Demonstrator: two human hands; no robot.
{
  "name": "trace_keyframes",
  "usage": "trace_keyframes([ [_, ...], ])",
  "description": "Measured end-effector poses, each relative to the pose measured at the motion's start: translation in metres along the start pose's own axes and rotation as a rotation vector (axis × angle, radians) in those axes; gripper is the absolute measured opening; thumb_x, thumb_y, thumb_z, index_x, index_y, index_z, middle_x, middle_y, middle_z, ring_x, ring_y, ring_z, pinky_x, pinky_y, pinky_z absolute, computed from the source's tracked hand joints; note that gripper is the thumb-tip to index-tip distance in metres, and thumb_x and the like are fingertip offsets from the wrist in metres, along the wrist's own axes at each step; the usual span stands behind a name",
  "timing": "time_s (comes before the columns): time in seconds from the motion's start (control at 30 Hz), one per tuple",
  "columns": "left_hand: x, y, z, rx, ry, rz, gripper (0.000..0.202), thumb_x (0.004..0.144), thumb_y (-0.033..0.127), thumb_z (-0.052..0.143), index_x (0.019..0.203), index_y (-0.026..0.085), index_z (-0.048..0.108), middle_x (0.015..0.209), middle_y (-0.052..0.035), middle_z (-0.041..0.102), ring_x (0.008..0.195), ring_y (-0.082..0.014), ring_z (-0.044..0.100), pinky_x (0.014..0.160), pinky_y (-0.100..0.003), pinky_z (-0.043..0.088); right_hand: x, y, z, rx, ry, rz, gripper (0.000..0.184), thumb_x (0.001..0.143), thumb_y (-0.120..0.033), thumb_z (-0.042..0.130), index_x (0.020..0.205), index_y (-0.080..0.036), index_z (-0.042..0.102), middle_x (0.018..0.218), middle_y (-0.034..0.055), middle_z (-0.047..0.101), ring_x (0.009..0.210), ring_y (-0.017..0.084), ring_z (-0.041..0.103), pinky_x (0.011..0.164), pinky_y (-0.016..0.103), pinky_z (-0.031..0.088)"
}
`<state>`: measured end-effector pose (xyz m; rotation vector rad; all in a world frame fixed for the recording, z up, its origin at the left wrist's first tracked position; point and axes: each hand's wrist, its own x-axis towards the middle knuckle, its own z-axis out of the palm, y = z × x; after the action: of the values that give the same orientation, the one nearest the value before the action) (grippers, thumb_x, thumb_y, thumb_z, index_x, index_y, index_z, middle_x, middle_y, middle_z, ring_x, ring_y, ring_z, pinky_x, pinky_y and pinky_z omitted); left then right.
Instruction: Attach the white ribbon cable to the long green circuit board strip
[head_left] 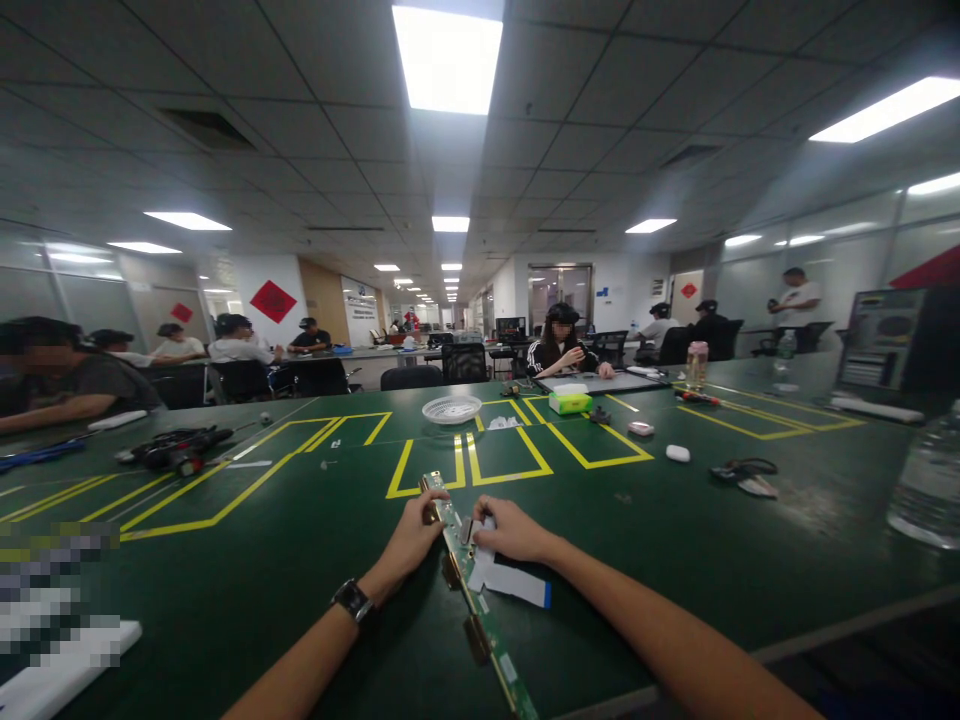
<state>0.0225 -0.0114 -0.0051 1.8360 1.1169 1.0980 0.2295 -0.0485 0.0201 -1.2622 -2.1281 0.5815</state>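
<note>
A long, narrow green circuit board (466, 580) slants from the middle of the table toward me, with brown film tabs along its left edge. My left hand (416, 525) grips the board near its far end, thumb and fingers closed around the edge. White flat ribbon cable (517, 583) with a blue end lies across the board and out to its right. My right hand (506, 528) pinches the upper part of this cable beside a connector on the board; the fingertips partly hide it. Whether the cable sits in the connector I cannot tell.
Yellow tape outlines (510, 478) mark the green table (315, 580). Beyond stand a white round basket (451, 409) and a green box (570, 402). Black tools (180, 448) lie left; a white case (678, 453) and large bottle (928, 485) are right. A person (562, 350) sits opposite.
</note>
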Motion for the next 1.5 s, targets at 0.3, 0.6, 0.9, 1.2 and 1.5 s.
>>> trace_keyframes([
  [0.3,0.001,0.014,0.001,-0.669,0.173,-0.232,0.068,0.058,0.004,0.057,0.122,0.019,0.04,0.073,0.0021,0.06,0.061,-0.0115,0.06,0.06,-0.023,0.049,-0.003,-0.008,0.003,0.282,-0.158,-0.041,0.019,0.071,-0.022,0.064,0.087,-0.018,0.054,0.07,-0.0069,0.044,0.062,0.008,0.04,0.055,0.019,0.031],
  [0.6,-0.003,0.021,0.005,-0.687,0.158,-0.262,0.062,0.072,0.012,0.06,0.129,0.02,0.037,0.08,-0.0003,0.063,0.059,-0.011,0.06,0.056,-0.022,0.049,0.003,-0.004,0.009,0.535,-0.083,0.103,0.018,0.07,-0.022,0.064,0.084,-0.017,0.054,0.066,-0.0069,0.046,0.059,0.008,0.041,0.056,0.019,0.032],
  [0.9,-0.017,0.035,0.005,-0.508,0.069,-0.026,0.071,0.083,0.023,0.056,0.144,0.033,0.019,0.106,-0.0032,0.06,0.083,-0.0141,0.063,0.075,-0.027,0.052,0.002,-0.006,0.009,0.579,-0.066,0.209,0.021,0.072,-0.025,0.066,0.09,-0.015,0.06,0.066,-0.0044,0.055,0.058,0.01,0.047,0.055,0.021,0.035],
  [1.2,-0.02,0.044,0.008,-0.409,0.052,0.051,0.069,0.087,0.021,0.048,0.147,0.029,0.014,0.114,-0.0055,0.059,0.093,-0.0151,0.061,0.085,-0.028,0.049,0.001,-0.009,0.003,0.712,-0.061,0.222,0.027,0.068,-0.035,0.072,0.08,-0.016,0.058,0.058,-0.0064,0.053,0.05,0.008,0.045,0.049,0.019,0.035],
  [1.5,-0.018,0.037,0.009,-0.416,0.042,0.08,0.069,0.086,0.02,0.049,0.146,0.03,0.015,0.12,-0.0057,0.057,0.101,-0.0173,0.059,0.091,-0.033,0.046,0.002,-0.006,0.007,0.7,-0.086,0.229,0.025,0.069,-0.035,0.07,0.078,-0.015,0.058,0.057,-0.0065,0.053,0.046,0.005,0.043,0.045,0.018,0.035],
])
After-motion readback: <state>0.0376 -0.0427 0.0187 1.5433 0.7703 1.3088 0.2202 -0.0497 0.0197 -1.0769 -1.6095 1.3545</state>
